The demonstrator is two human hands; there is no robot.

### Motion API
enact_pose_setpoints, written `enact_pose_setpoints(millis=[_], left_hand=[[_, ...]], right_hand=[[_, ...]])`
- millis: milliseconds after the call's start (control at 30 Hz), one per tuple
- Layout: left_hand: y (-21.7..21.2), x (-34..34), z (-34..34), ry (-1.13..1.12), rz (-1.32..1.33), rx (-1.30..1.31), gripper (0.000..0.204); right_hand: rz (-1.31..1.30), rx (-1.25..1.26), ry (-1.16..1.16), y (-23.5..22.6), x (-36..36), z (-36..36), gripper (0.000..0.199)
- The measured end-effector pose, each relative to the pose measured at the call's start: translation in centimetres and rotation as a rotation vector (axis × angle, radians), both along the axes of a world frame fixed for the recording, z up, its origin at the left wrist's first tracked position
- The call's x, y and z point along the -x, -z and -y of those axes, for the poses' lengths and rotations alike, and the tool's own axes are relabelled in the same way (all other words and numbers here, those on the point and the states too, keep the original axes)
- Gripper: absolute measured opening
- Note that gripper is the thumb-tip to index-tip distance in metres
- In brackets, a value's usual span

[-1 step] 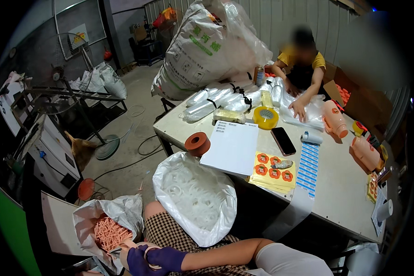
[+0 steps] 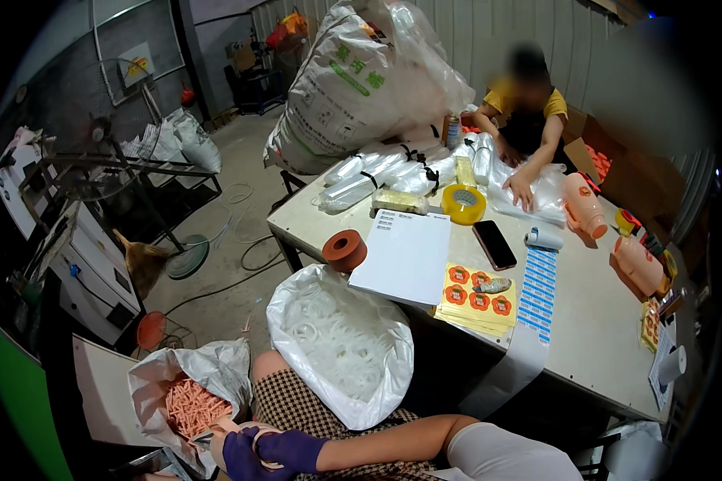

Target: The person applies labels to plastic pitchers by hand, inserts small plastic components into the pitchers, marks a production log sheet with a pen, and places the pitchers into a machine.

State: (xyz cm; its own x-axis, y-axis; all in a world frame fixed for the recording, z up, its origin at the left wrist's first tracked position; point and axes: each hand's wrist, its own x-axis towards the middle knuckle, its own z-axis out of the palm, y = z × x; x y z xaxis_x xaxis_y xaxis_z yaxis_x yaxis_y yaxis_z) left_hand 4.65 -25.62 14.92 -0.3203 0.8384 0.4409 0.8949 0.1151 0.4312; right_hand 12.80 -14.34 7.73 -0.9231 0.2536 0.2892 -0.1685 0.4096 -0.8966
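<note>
My right hand (image 2: 293, 450), in a purple glove, closes its grip on a thin pale ring (image 2: 258, 442) beside the open white plastic bag of small salmon-pink pieces (image 2: 191, 405). My left hand (image 2: 234, 457), also gloved, meets it; its grip I cannot tell. The slack bag sits low beside my knee and may tip, spilling pieces.

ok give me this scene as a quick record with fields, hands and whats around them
hands: two purple-gloved hands together at the lower edge; which is which unclear
held: a pale ring, it seems
nearest: open bag of orange-pink pieces
lap: white bag of clear rings
table: white sheet, phone, yellow tape roll
other person: hand on clear plastic
</note>
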Motion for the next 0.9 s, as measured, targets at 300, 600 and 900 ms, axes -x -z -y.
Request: enact_pose_setpoints(millis=[300,600,900], left_hand=[[1.1,1.5,0.1,0.082,-0.129,0.155,0.109],[-0.2,-3.0,-4.8,0.734,-0.502,-0.118,0.026],[7.4,-10.5,-12.4,1.191,-0.486,-0.04,0.037]], right_hand=[[0.152,-0.175,-0.255,-6.3,-4.5,-3.3,0.017],[-0.136,-0.502,0.866,-6.7,-30.3,-9.8,0.024],[0.349,-0.532,1.751,-3.0,-50.1,-11.0,0.029]])
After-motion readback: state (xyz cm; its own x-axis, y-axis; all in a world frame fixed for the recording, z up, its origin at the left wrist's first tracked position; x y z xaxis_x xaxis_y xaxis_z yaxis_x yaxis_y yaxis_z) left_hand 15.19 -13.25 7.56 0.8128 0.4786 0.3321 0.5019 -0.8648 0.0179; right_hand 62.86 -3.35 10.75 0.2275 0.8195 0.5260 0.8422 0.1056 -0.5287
